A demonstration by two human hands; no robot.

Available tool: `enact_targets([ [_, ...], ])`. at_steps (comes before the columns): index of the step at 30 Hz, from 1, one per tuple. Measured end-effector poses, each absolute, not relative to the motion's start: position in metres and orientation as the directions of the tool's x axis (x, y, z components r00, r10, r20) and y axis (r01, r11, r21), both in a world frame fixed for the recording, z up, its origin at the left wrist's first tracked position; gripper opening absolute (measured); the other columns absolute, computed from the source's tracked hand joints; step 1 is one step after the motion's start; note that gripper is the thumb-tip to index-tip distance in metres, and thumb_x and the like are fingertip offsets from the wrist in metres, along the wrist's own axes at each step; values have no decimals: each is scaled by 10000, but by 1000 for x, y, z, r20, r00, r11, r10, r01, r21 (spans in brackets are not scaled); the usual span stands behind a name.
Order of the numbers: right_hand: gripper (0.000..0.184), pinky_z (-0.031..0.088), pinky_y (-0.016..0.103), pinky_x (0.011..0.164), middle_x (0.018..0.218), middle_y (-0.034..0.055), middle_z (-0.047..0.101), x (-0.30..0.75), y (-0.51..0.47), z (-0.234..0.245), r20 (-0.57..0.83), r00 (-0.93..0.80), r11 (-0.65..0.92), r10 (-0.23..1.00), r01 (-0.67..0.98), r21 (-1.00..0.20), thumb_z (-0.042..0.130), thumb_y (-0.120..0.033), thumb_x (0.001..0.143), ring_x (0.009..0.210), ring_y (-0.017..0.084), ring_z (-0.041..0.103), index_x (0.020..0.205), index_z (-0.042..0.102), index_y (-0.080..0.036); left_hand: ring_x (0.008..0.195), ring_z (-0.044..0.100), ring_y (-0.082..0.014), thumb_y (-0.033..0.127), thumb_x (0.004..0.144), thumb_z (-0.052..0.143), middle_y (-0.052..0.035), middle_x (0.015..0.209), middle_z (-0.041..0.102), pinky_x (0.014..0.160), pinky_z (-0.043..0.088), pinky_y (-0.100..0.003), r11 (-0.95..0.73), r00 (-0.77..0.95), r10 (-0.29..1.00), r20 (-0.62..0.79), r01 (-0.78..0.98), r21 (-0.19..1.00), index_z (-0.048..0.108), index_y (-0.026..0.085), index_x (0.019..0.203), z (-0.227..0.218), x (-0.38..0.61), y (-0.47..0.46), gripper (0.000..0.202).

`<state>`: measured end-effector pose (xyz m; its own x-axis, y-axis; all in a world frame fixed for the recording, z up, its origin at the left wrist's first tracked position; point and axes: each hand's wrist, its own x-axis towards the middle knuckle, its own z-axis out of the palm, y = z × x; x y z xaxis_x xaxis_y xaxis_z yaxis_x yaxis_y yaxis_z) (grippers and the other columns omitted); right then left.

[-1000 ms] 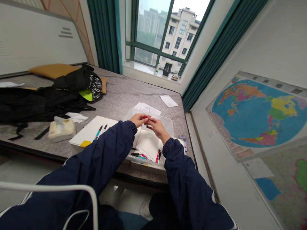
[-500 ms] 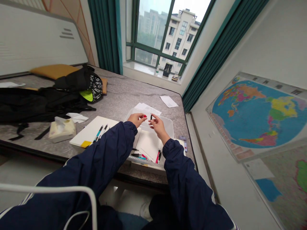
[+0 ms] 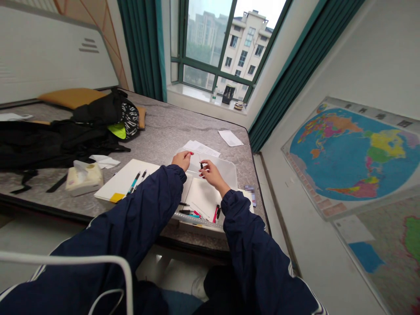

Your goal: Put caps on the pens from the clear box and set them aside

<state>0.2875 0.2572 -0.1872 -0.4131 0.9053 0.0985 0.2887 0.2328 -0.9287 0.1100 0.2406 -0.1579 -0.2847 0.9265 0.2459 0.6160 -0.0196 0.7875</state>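
My left hand (image 3: 181, 160) pinches a small red pen cap (image 3: 189, 153) between its fingertips. My right hand (image 3: 210, 173) holds a short dark pen body (image 3: 201, 165) upright, a few centimetres to the right of the cap. Both hands hover over a clear plastic box (image 3: 229, 168) that lies on the grey mattress (image 3: 170, 127). Near my wrists, inside the box, lie several loose pens (image 3: 216, 213), red and black. Dark blue jacket sleeves cover both my arms.
A white pad (image 3: 121, 179) with two pens (image 3: 134, 182) lies left of the box, a tissue pack (image 3: 83, 176) further left. Black bags (image 3: 65, 135) and a yellow pillow (image 3: 65, 96) fill the far left. Loose papers (image 3: 230, 138) lie behind. A world map (image 3: 357, 153) hangs at right.
My hands were together on one pen a second ago. They have pulled apart: the red cap stayed in the left hand, the pen body in the right.
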Motion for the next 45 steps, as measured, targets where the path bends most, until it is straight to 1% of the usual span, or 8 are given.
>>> enact_targets([
  [7,363,514,246,632,742,-63,605,288,257,-190,93,-460,236,883,264,-935,636,-245,734,657,113,658,1053,462,-252,578,507,-125,433,814,472,-10,650,610,582,414,-237,-59,-261,950,173,394,917,727,159,979,-162,107,250,408],
  [14,347,518,238,606,788,0,640,288,255,-186,72,-550,234,832,230,-945,696,-279,702,660,114,637,1003,548,-194,494,454,-96,570,707,632,21,549,543,515,390,-226,-188,-229,940,253,272,944,713,136,951,-161,112,250,504],
  [19,355,517,231,570,797,14,651,287,252,-182,35,-575,183,817,202,-962,698,-282,712,656,120,641,1022,554,-188,479,437,-91,567,689,651,24,517,530,510,368,-233,-187,-169,955,243,293,938,722,127,818,-158,112,247,464],
  [25,351,517,228,572,803,20,659,287,249,-177,17,-575,167,818,211,-963,705,-275,711,667,121,645,1018,560,-184,503,490,-99,500,671,689,26,535,545,530,381,-230,-202,-285,915,285,289,936,684,133,819,-157,112,247,396],
  [28,333,514,228,570,803,23,663,287,249,-178,21,-593,178,805,209,-962,694,-260,718,671,125,647,1013,562,-183,486,486,-101,500,656,701,25,519,549,523,380,-235,-165,-282,929,242,269,949,687,132,831,-158,113,247,408],
  [33,330,509,226,561,791,23,657,286,251,-182,47,-592,198,804,194,-961,694,-256,714,655,122,639,1010,570,-178,482,469,-97,477,643,711,20,496,543,528,380,-240,-131,-298,930,216,280,951,662,133,684,-159,112,247,351],
  [38,339,509,225,563,784,15,643,287,251,-185,68,-584,207,809,175,-963,711,-267,699,639,115,630,995,573,-174,462,444,-89,467,611,738,30,475,523,508,367,-236,-101,-231,959,162,257,961,632,136,637,-159,114,247,349],
  [45,419,499,207,547,779,1,615,288,252,-184,64,-610,240,790,212,-947,671,-238,737,643,113,630,1138,558,-198,485,457,-101,471,673,670,18,519,551,521,369,-239,-97,-279,943,180,284,954,676,140,743,-163,113,250,339],
])
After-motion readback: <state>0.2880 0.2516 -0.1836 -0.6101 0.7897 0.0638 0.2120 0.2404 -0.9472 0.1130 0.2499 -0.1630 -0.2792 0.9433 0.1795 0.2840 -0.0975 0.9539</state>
